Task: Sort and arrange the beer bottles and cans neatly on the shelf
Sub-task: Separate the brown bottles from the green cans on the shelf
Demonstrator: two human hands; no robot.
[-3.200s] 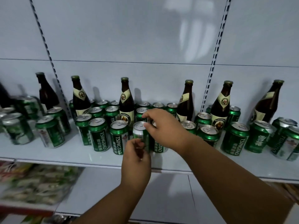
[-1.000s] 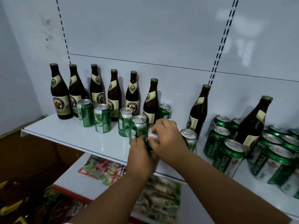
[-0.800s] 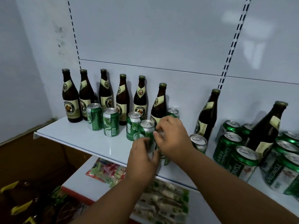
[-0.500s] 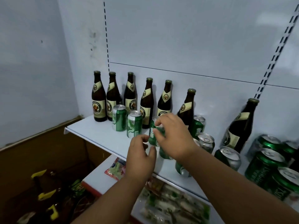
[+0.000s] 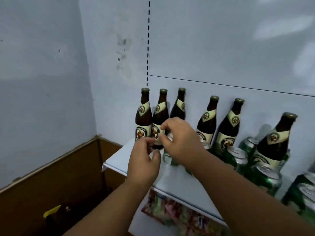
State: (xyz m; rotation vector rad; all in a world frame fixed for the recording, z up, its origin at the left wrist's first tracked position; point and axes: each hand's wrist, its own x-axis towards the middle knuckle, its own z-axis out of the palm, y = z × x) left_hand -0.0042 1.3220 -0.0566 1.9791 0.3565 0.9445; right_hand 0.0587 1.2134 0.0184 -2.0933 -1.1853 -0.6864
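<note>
Can (image 5: 167, 157): green, upright on the shelf (image 5: 117, 159), under the right hand; only its lower side shows, blurred.
Right hand (image 5: 180, 142): fingers curved down over the can's top; whether they grip it cannot be told.
Left hand (image 5: 144, 160): just left of the can, half curled, thumb and fingers pinched close; holding nothing that can be seen.
Bottles (image 5: 143, 114): brown, cream labels, upright in a row behind both hands, against the back panel.
Other cans (image 5: 238, 159): green, crowded right of the right arm, among the bottles.
Box (image 5: 51, 184): cardboard, open, below and left of the left hand.
Packets (image 5: 179, 217): on a lower shelf, under the arms.
</note>
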